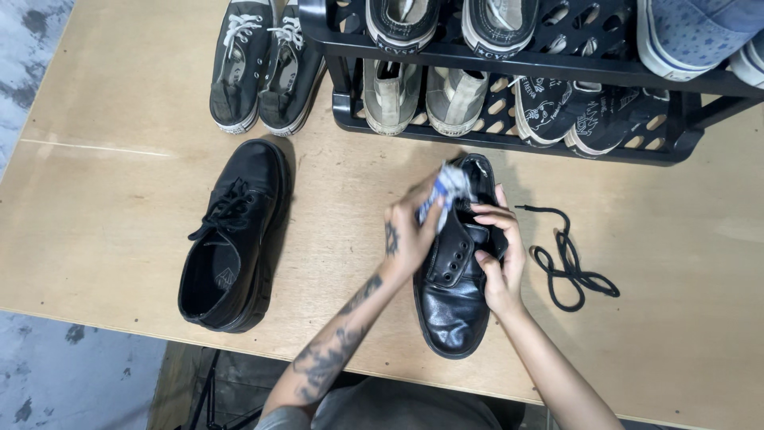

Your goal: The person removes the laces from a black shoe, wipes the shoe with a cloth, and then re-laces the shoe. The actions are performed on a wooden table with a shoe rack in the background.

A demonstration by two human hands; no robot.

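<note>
Head view: left hand (412,231) grips cloth (442,193); right hand (497,255) holds unlaced shoe (455,279) (black).

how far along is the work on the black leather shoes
Done: the loose black shoelace lies on the wooden table, out of the unlaced black leather shoe. In hand: left hand presses a crumpled white and blue cloth into it; right hand steadies it. Left: the laced black leather shoe, untouched.
</note>
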